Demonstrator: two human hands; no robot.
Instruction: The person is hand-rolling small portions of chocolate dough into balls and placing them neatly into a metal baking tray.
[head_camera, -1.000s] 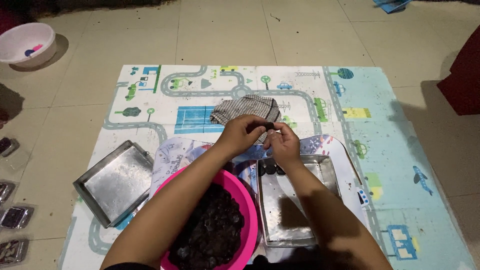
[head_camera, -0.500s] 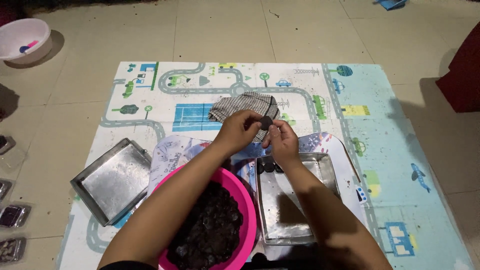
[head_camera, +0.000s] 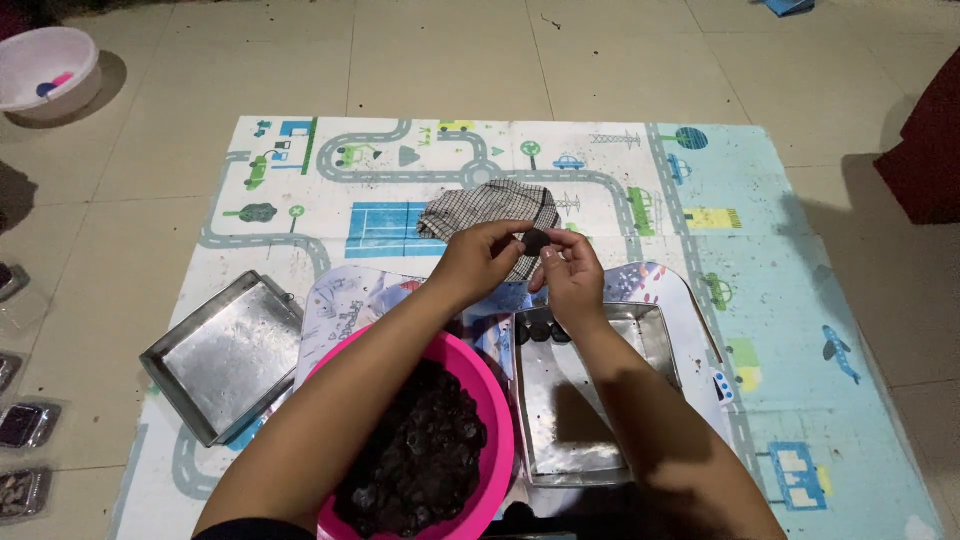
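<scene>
- Shaping a small dark lump between both hands, just above the far end of the right metal tray.
- The left hand and right hand both pinch it with their fingertips.
- A few finished dark pieces lie at the tray's far edge; the pink bowl of dark mass sits near left.
- The next move probably calls for setting the lump beside those pieces without squashing it.

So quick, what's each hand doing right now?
Left hand: closed, pinching the small dark lump.
Right hand: fingertips closed on the same lump.

Dark lump (between both hands)
</scene>
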